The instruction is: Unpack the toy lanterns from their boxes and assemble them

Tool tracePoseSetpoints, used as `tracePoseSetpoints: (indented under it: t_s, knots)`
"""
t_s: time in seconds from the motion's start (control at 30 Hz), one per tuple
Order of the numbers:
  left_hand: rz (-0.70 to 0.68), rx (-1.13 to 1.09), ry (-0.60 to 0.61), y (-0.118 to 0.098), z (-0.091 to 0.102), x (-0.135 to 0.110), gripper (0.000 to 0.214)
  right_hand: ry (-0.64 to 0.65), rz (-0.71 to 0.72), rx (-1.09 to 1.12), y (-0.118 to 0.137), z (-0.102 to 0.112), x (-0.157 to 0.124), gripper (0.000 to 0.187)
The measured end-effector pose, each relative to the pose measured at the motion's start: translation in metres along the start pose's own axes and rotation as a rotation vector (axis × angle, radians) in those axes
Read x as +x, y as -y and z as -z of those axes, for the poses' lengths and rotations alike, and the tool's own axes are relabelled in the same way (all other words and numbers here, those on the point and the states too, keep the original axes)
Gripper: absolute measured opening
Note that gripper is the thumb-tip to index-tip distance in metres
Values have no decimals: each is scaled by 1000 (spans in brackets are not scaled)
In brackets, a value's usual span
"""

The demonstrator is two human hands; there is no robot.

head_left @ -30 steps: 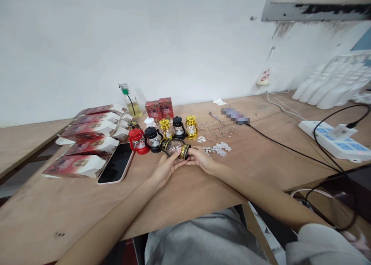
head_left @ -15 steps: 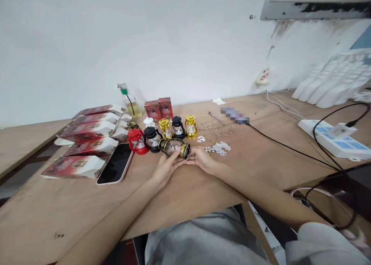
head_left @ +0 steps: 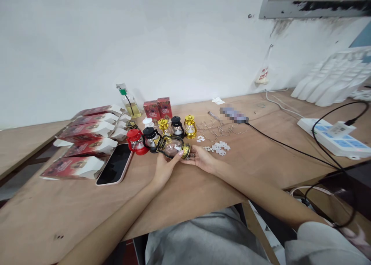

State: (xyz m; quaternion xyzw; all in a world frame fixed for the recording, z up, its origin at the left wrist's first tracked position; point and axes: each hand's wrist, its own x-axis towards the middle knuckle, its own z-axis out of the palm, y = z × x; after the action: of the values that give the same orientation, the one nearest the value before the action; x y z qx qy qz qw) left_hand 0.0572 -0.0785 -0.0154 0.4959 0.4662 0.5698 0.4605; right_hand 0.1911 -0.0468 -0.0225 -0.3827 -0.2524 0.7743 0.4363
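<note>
A small black-and-gold toy lantern (head_left: 173,146) with a clear globe lies on its side between my hands, just above the wooden table (head_left: 185,187). My left hand (head_left: 164,166) cups it from below, thumb on the globe. My right hand (head_left: 201,158) pinches the gold base end. Right behind it stand more little lanterns: a red one (head_left: 135,141), a black one (head_left: 150,137), gold ones (head_left: 190,126) and another black one (head_left: 176,126).
Several red-and-white open cartons (head_left: 87,141) and a phone (head_left: 115,166) lie at the left. An oil bottle (head_left: 129,101) and two red boxes (head_left: 158,108) stand by the wall. Small white parts (head_left: 219,147), wire pieces (head_left: 217,129), a black cable (head_left: 290,149) and a power strip (head_left: 336,138) lie at the right.
The lantern has been lifted slightly and turned, so its globe now faces up more. My left thumb moved onto the globe. The view shifted a little.
</note>
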Motion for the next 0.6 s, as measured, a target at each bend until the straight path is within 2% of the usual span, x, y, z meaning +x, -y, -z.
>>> tracePoseSetpoints:
  t_s: [0.1, 0.2, 0.33, 0.47, 0.6]
  knots:
    - [-62, 27, -15, 1, 1, 2, 38, -45, 41, -7, 6, 1, -2, 19]
    - [-98, 27, -33, 2, 3, 4, 42, -94, 142, -17, 20, 6, -1, 20]
    - [-152, 103, -33, 5, 6, 5, 44, -218, 254, 40, 38, 16, 3, 27]
    - [-172, 179, -34, 8, 8, 5, 48, -284, 273, 58, 44, 20, 6, 34]
    - [-158, 207, -7, 12, 9, 7, 50, -273, 270, 43, 41, 19, 7, 34]
